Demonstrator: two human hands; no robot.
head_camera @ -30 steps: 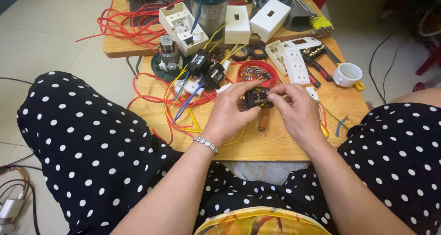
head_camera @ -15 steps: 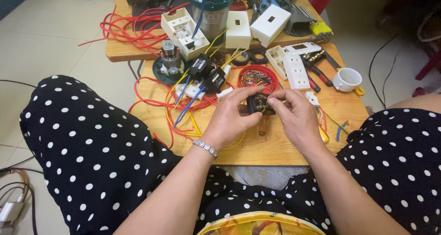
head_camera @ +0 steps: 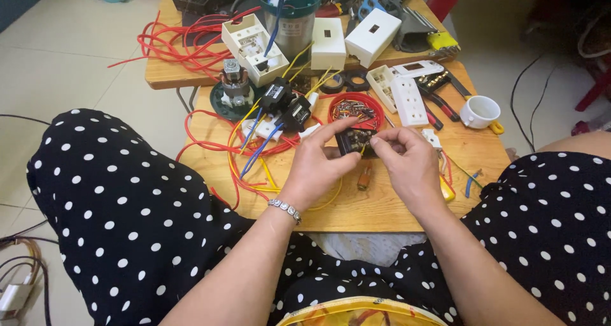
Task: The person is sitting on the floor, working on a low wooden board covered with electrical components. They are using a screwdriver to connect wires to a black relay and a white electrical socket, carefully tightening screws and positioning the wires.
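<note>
Above the low wooden table, both hands meet on a small black part. Left hand grips it from the side, thumb and fingers closed around it. Right hand pinches its right edge with fingertips. Just behind it sits a red round tray of small pieces; yellow, red and blue wires lie to the left.
</note>
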